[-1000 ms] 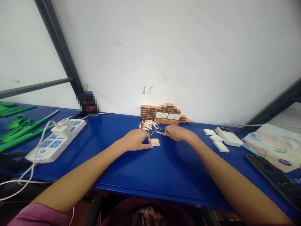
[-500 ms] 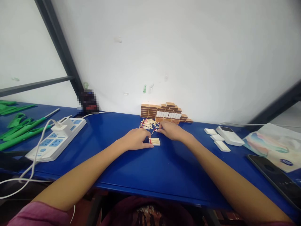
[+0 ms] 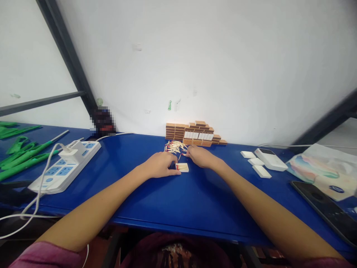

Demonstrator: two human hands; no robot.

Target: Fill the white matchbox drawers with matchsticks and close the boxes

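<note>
A small white matchbox tray (image 3: 182,168) with several matches in it lies on the blue table. My left hand (image 3: 160,165) is closed on its left end, thumb at the near side and fingers at the far side. Just beyond the tray is a loose pile of red-tipped matches (image 3: 175,146). At the pile's right edge my right hand (image 3: 203,156) has its fingertips pinched together at a match (image 3: 184,154). Another single match (image 3: 179,158) lies between the tray and the pile.
Stacked brown matchboxes (image 3: 175,131) stand against the wall, with a row of white trays (image 3: 198,135) among them. White trays (image 3: 261,171) and a white device (image 3: 271,159) lie right, near a phone (image 3: 320,208) and a tissue pack (image 3: 323,171). Left are a power strip (image 3: 60,171) and green tools (image 3: 28,160).
The view has shifted slightly. My right fingertips have moved very little and stay at the pile's edge. My left hand keeps its hold on the tray.
</note>
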